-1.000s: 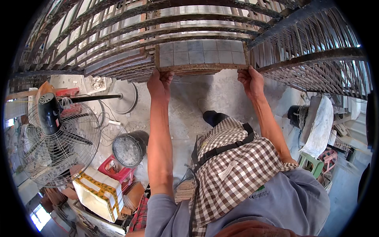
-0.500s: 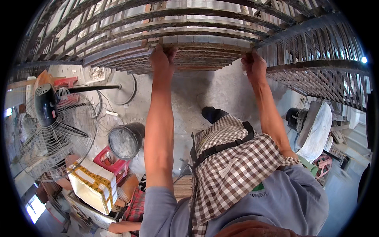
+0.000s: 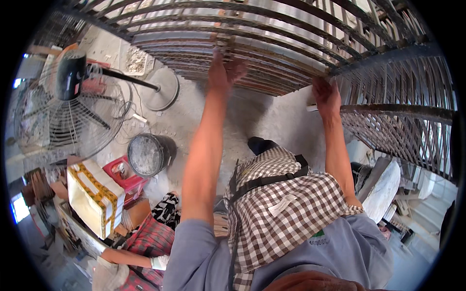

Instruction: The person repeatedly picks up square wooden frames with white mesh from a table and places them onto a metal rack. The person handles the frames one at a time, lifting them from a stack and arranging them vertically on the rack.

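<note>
A tall dark slatted rack stands in front of me, with pale panels showing between its rails. Near its front middle is my left hand, smeared by motion, its fingers apart and nothing visible in them. At the right end of the stacked thin brown slats, my right hand is raised beside the rack's corner. Its fingers look loosely spread and hold nothing I can see; whether the fingertips touch the rack is unclear. A brown checked apron covers my front.
Left of me stand a pedestal fan, a black bucket, a red plastic stool and a white foam box. Another person's gloved hand shows lower left. A second slatted rack adjoins at right.
Both hands were closed at the rack's front edge; their fingers have since loosened. The left hand has come away from the edge. My view has turned, shifting the rack and fan.
</note>
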The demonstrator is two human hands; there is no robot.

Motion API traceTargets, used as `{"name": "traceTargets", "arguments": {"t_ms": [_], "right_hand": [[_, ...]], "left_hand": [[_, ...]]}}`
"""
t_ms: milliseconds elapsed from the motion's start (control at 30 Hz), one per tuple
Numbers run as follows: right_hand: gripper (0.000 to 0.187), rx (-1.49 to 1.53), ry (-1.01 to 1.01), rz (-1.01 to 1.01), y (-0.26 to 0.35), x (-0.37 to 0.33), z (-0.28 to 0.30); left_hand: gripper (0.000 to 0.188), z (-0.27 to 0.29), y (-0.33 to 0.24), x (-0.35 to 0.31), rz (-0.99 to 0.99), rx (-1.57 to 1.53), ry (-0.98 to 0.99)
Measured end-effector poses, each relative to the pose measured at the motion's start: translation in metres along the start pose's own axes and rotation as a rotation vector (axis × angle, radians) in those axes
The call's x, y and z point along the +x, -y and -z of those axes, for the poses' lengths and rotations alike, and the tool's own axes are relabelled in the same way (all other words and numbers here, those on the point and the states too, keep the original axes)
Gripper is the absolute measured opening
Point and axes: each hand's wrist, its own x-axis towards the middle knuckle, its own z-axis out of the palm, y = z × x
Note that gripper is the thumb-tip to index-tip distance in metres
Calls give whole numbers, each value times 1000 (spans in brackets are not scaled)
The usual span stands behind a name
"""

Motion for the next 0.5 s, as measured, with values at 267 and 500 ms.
{"name": "traceTargets", "arguments": {"t_ms": [267, 500], "right_hand": [[51, -436, 142, -464, -75, -64, 80], [50, -1180, 808, -694, -113, -130, 23]], "left_hand": [[63, 102, 88, -159, 223, 76, -231], [54, 132, 136, -255, 357, 215, -372]]}}
